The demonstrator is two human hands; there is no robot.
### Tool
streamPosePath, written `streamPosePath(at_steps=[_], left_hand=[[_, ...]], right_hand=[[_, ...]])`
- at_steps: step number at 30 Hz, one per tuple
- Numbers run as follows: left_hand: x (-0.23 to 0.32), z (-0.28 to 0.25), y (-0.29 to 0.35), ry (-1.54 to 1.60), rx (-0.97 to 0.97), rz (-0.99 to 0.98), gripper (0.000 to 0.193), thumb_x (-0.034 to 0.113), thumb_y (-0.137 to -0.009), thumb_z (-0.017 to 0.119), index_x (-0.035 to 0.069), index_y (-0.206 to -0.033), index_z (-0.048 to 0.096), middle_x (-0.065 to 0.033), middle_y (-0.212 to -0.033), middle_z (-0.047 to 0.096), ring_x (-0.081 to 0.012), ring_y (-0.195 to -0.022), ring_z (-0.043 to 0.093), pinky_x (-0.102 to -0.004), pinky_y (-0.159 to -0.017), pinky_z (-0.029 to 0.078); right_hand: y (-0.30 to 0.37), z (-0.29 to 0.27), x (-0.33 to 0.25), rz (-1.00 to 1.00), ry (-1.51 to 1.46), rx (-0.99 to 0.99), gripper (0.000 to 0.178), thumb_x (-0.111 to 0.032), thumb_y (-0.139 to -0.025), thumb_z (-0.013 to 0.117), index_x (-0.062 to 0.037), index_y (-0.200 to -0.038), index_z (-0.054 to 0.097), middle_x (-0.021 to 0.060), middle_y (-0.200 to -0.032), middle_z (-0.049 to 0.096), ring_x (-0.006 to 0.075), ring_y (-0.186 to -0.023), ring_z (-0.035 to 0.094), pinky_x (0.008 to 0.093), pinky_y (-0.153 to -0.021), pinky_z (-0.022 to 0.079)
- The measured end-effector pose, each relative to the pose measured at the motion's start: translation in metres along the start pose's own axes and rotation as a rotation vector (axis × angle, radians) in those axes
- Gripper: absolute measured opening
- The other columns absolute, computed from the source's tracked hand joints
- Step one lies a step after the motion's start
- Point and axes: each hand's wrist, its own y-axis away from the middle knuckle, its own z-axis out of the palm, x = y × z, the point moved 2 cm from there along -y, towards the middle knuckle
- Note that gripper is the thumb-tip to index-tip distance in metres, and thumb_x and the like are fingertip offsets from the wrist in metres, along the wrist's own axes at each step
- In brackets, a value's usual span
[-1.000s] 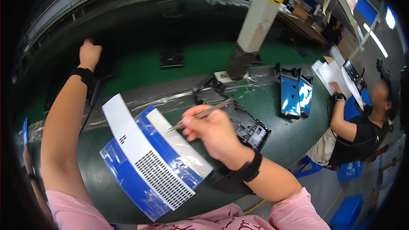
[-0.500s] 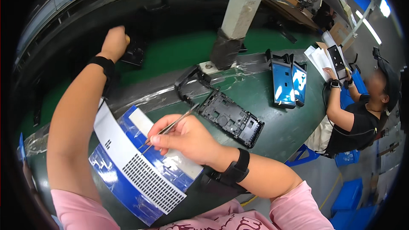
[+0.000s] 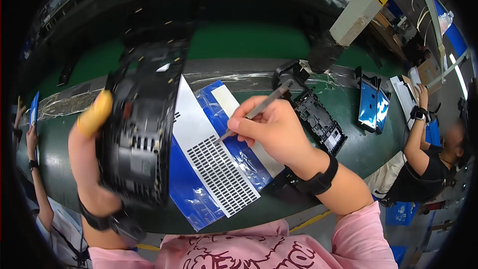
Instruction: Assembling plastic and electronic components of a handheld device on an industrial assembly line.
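Note:
My left hand [image 3: 85, 157], a yellow cover on one finger, grips the left edge of a black plastic housing [image 3: 137, 152]. The housing is tilted up, blurred by motion, and hides part of the sheet beside it. In my right hand [image 3: 274, 132] is a pair of metal tweezers [image 3: 264, 104], pinched between thumb and fingers. Their tips are at the upper edge of a grid of small black pads on a white sheet [image 3: 191, 132]; whether they hold a pad I cannot tell. Under the sheet lies a blue board [image 3: 191, 201] wrapped in clear plastic.
Right of my right hand lies another black housing [image 3: 318, 119]. Farther right are blue-filmed panels [image 3: 368, 107], near a pillar [image 3: 351, 22]. A black part [image 3: 289, 184] sits below my right wrist. One person [image 3: 416, 167] works at right, another person's arm [image 3: 37, 174] shows at left.
My left hand has come back from the green surface at the far left, bringing the black housing close to the sheet. My right hand still holds the tweezers over the sheet. The view has shifted left.

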Motion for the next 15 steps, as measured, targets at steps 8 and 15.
streamPosePath(at_steps=[8, 15], left_hand=[[-0.004, -0.036, 0.0, -0.097, -0.027, 0.399, 0.028, 0.017, -0.087, 0.043, 0.001, -0.11, 0.044, -0.0069, -0.093, 0.056, -0.0131, -0.08, 0.057, -0.0248, -0.068, 0.048], [-0.02, -0.04, 0.001, -0.017, 0.043, 0.335, 0.033, 0.024, -0.088, 0.042, 0.004, -0.114, 0.041, -0.004, -0.091, 0.053, -0.0093, -0.078, 0.053, -0.0226, -0.068, 0.048]], right_hand=[[-0.024, 0.014, 0.024, 0.032, 0.096, 0.02, 0.009, -0.003, -0.073, 0.059, 0.0005, -0.079, 0.054, 0.0057, -0.065, 0.058, 0.0054, -0.052, 0.051, 0.0154, -0.044, 0.038], [-0.022, 0.016, 0.023, -0.017, 0.051, 0.026, 0.008, 0.0, -0.073, 0.058, 0.0006, -0.078, 0.053, 0.0039, -0.067, 0.056, 0.0061, -0.056, 0.052, 0.0168, -0.049, 0.04]])
